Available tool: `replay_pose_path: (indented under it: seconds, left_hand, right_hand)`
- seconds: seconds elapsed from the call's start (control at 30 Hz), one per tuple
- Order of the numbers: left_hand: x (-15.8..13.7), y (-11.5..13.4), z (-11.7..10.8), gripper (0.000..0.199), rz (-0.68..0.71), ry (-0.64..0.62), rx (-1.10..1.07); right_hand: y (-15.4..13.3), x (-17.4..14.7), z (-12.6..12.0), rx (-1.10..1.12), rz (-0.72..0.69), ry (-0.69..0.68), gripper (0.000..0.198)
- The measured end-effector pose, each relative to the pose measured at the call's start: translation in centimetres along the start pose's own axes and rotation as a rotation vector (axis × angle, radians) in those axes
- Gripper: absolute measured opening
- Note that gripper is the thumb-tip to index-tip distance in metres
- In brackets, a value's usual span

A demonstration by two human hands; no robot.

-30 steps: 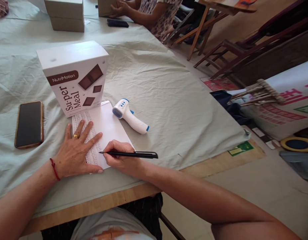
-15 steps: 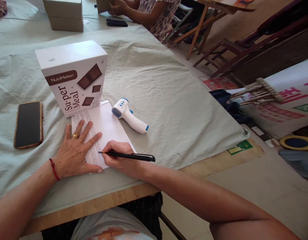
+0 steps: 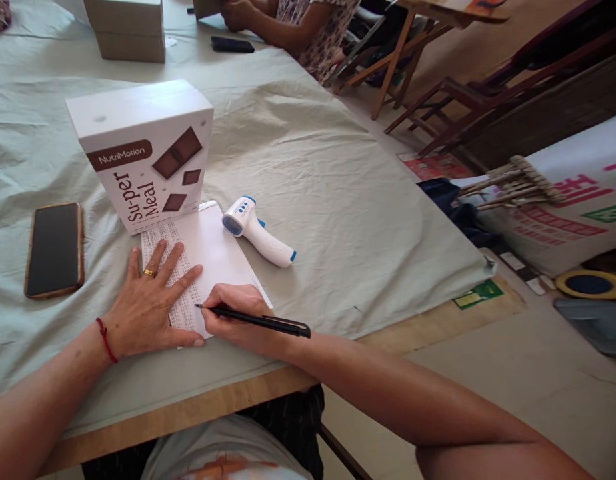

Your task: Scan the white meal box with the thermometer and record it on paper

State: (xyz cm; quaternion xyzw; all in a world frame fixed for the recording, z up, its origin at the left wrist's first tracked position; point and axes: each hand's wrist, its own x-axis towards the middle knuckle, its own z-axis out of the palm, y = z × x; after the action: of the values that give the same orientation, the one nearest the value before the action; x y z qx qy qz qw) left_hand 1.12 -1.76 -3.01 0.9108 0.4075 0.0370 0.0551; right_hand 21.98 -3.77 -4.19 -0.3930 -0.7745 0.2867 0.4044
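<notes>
The person's left hand (image 3: 151, 303) lies flat over the written side of a sheet of paper (image 3: 223, 250), palm down, its fingers fanned well apart and the thumb out along the near edge; there is a gold ring (image 3: 150, 273) on one finger and a red cord bracelet (image 3: 107, 340) at the wrist. The right hand (image 3: 238, 317) has thumb and fingers clamped on a black pen (image 3: 268, 321), which leans back over the hand with its tip at the border of the small handwritten rows. Whether the tip touches the paper, I can't tell from here. The sheet sits near the table's wooden edge (image 3: 188, 410), on a wrinkled pale green cloth (image 3: 333, 180), with its right part blank

At the sheet's far end stands a white NutriMotion Su-per Meal box (image 3: 143, 110), upright, hiding one corner. A white and blue infrared thermometer (image 3: 261, 233) lies just beside the paper on the right, and a smartphone (image 3: 55, 250), dark screen up, lies left of the left hand. Across the table, another person's hands (image 3: 238, 13) are at a piece of cardboard (image 3: 206, 8), near a brown carton (image 3: 131, 37)
</notes>
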Motion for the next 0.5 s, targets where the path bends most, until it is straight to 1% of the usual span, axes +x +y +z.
replay_pose_path:
  seconds: [0.13, 0.2, 0.33, 0.5]
  left_hand:
    - [-0.04, -0.11, 0.15, 0.107, 0.01, 0.008, -0.003]
    - [-0.07, -0.16, 0.24, 0.105, 0.011, 0.019, -0.006]
    - [-0.15, -0.11, 0.33, 0.096, 0.007, 0.032, 0.011]
    - [-0.17, -0.01, 0.28, 0.096, 0.008, 0.027, 0.032]
  right_hand:
    - [-0.18, 0.03, 0.05, -0.004, 0.033, 0.011, 0.013]
    - [-0.26, 0.06, 0.06, -0.006, 0.049, 0.006, 0.013]
    - [-0.3, 0.07, 0.08, -0.008, 0.049, 0.008, 0.014]
    - [-0.07, 0.02, 0.28, -0.015, 0.045, 0.004, 0.014]
